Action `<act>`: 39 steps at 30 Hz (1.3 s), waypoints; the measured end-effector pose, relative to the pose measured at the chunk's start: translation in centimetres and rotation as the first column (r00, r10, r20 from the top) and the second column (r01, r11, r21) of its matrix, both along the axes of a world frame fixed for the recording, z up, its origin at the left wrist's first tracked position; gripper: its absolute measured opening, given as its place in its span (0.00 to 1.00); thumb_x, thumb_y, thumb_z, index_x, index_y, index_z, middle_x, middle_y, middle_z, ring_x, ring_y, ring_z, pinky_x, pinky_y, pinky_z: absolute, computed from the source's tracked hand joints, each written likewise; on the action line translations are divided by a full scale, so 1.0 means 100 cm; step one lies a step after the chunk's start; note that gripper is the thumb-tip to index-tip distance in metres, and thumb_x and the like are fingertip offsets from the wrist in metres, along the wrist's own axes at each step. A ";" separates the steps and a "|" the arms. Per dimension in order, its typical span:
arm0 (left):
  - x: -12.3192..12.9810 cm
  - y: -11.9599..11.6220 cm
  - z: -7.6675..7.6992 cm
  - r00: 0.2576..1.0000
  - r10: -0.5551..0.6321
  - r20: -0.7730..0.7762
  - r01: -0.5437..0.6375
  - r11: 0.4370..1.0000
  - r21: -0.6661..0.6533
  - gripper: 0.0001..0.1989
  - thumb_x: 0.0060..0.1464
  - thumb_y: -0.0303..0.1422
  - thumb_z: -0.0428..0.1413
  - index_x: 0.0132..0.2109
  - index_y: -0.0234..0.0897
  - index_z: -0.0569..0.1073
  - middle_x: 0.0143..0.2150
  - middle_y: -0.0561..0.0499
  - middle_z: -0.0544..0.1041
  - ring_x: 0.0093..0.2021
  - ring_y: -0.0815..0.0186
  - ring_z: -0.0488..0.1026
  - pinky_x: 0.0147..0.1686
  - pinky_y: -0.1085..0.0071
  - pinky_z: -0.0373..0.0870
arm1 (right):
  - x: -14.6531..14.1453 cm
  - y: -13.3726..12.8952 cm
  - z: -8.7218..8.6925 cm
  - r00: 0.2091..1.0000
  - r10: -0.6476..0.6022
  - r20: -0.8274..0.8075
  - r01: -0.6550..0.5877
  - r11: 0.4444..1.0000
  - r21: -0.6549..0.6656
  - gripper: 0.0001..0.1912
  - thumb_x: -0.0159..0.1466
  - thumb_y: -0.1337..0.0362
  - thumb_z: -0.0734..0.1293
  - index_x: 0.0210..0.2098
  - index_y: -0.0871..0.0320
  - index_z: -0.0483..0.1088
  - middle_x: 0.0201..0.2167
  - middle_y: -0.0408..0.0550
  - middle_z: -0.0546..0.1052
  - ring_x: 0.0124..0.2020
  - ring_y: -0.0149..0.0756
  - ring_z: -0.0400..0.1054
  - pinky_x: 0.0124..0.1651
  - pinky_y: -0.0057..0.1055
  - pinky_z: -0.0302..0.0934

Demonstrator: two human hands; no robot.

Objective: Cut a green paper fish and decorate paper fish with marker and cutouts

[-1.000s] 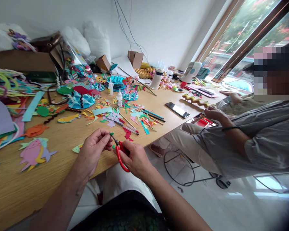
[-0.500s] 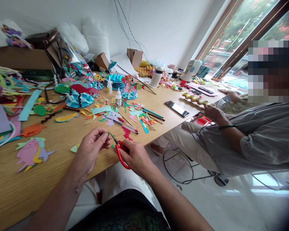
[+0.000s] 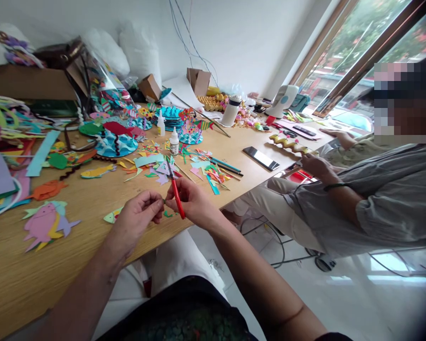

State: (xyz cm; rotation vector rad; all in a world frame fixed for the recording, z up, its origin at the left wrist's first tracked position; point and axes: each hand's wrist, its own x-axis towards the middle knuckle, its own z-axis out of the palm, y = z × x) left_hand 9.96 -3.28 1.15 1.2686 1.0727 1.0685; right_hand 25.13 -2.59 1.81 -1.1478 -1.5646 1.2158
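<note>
Just over the table's front edge, my left hand is closed in a pinch on a tiny green paper piece, mostly hidden by the fingertips. My right hand grips a pair of red-handled scissors, whose dark blades point up and away from me. The right thumb and a fingertip also meet the left fingertips at the green piece. Partly behind my left hand lies a small paper fish. A green scrap is on the table below my fingers.
Paper scraps, pens and two glue bottles lie beyond my hands. At left are stacked paper fish and colored sheets. A phone lies at right, near a seated person holding a yellow egg-carton strip.
My right hand has turned the scissors upward, away from the green piece, and brought its fingertips to my left fingertips. My left hand has stayed nearly in place.
</note>
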 end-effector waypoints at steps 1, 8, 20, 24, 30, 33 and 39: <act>0.000 0.000 0.000 1.000 -0.017 -0.016 0.017 1.000 0.003 0.09 0.42 0.38 0.60 0.24 0.38 0.70 0.19 0.56 0.68 0.21 0.70 0.64 0.21 0.75 0.61 | -0.001 0.001 0.000 1.000 0.003 0.018 -0.003 1.000 0.018 0.12 0.51 0.62 0.69 0.27 0.56 0.60 0.23 0.37 0.65 0.22 0.26 0.57 0.24 0.25 0.53; -0.003 0.001 -0.004 0.999 -0.041 -0.004 0.041 0.999 -0.014 0.10 0.44 0.40 0.60 0.27 0.37 0.72 0.21 0.55 0.70 0.22 0.70 0.65 0.22 0.74 0.62 | -0.002 0.001 -0.003 0.998 0.002 -0.069 -0.003 1.000 -0.012 0.13 0.49 0.63 0.70 0.28 0.56 0.60 0.23 0.36 0.65 0.23 0.25 0.58 0.26 0.25 0.55; 0.001 -0.004 -0.006 1.000 0.001 -0.011 -0.001 1.000 0.020 0.08 0.44 0.36 0.58 0.28 0.37 0.70 0.22 0.56 0.70 0.24 0.71 0.66 0.24 0.75 0.63 | -0.011 -0.008 -0.011 0.964 -0.121 -0.239 0.102 0.991 -0.088 0.15 0.48 0.63 0.71 0.29 0.57 0.61 0.23 0.36 0.64 0.22 0.24 0.58 0.25 0.24 0.53; -0.001 -0.002 -0.006 0.999 -0.022 -0.049 0.022 1.000 0.010 0.08 0.45 0.37 0.57 0.29 0.37 0.69 0.22 0.56 0.69 0.24 0.71 0.65 0.24 0.75 0.62 | -0.008 -0.006 -0.011 0.978 -0.119 -0.174 0.112 0.992 -0.050 0.14 0.49 0.61 0.71 0.29 0.56 0.60 0.22 0.36 0.62 0.22 0.25 0.57 0.25 0.25 0.53; -0.003 0.000 -0.007 0.991 -0.090 -0.101 0.092 0.996 0.012 0.07 0.46 0.36 0.56 0.28 0.37 0.69 0.21 0.57 0.68 0.23 0.72 0.64 0.22 0.76 0.60 | -0.003 0.000 -0.010 0.997 -0.049 -0.058 0.052 0.997 0.051 0.13 0.50 0.61 0.69 0.28 0.56 0.60 0.23 0.37 0.62 0.24 0.27 0.57 0.27 0.26 0.55; -0.002 -0.001 -0.006 0.992 -0.085 -0.096 0.086 0.996 0.006 0.08 0.46 0.37 0.56 0.29 0.37 0.70 0.21 0.57 0.68 0.23 0.71 0.65 0.22 0.75 0.60 | -0.003 0.001 -0.011 0.998 -0.057 -0.028 0.059 0.996 0.074 0.12 0.51 0.61 0.68 0.28 0.56 0.60 0.23 0.37 0.62 0.25 0.28 0.58 0.28 0.27 0.55; 0.001 -0.001 -0.007 0.998 -0.038 -0.058 0.039 0.999 0.014 0.09 0.45 0.38 0.58 0.27 0.37 0.70 0.21 0.57 0.68 0.23 0.72 0.65 0.23 0.76 0.62 | -0.008 -0.002 -0.017 0.988 -0.154 -0.004 0.154 0.984 0.091 0.11 0.52 0.62 0.68 0.30 0.56 0.61 0.23 0.37 0.62 0.25 0.28 0.58 0.28 0.26 0.55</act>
